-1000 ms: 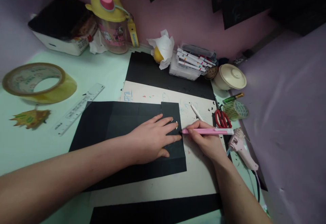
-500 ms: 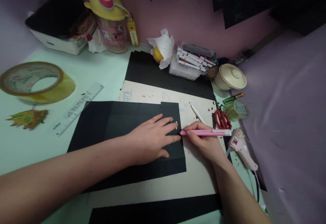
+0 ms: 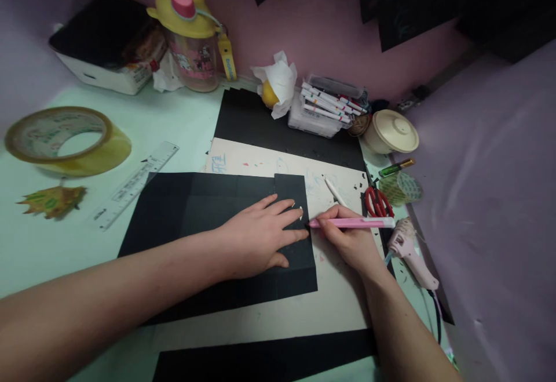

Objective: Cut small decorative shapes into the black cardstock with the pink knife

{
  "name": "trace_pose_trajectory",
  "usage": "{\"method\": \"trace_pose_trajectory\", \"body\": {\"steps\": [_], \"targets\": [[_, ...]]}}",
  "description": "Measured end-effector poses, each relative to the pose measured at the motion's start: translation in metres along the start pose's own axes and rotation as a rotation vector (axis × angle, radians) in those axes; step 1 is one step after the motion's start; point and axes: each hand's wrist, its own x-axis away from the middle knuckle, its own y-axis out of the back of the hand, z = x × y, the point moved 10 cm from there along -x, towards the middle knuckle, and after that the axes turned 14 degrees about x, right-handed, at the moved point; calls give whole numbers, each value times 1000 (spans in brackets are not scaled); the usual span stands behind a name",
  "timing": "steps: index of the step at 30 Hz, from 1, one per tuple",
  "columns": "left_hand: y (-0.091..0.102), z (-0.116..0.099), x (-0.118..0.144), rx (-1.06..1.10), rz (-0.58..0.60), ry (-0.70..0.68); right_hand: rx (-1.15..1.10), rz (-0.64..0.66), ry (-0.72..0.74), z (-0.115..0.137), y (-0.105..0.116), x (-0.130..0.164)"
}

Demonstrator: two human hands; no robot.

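My left hand (image 3: 260,237) lies flat with fingers spread on a folded sheet of black card (image 3: 208,202), near its right end. Small white openings show in the card by the fingertips. In my right hand (image 3: 347,240) is a slim pink pen-shaped tool (image 3: 343,223) with a pale rear end, pinched between thumb and fingers. Its dark tip meets the card's right edge, just beside my left fingers; whether it is a blade or a nib is too small to tell. A white pen (image 3: 334,189) lies just beyond my right hand.
Under the card lies a pale marked board (image 3: 260,312). A clear ruler (image 3: 134,188), tape roll (image 3: 104,144) and leaf (image 3: 52,201) are at left. Red-handled scissors (image 3: 379,202) and a glue gun (image 3: 412,254) sit at right. A pen box (image 3: 315,118) and yellow-lidded bottle (image 3: 191,51) stand behind.
My right hand and the pink tool have shifted very slightly, the tool's tip a little upward along the card's edge. My left hand stays in place; the view has moved slightly.
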Motion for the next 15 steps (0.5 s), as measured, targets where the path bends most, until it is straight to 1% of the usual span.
{"method": "trace_pose_trajectory", "body": {"steps": [8, 12, 15], "targets": [[2, -1, 0, 20, -27, -18, -2, 52, 9, 4, -5, 1], [0, 0, 0, 21, -11, -7, -14, 70, 11, 5, -6, 1], [1, 0, 0, 12, -21, -14, -14, 75, 15, 5, -6, 1]]}}
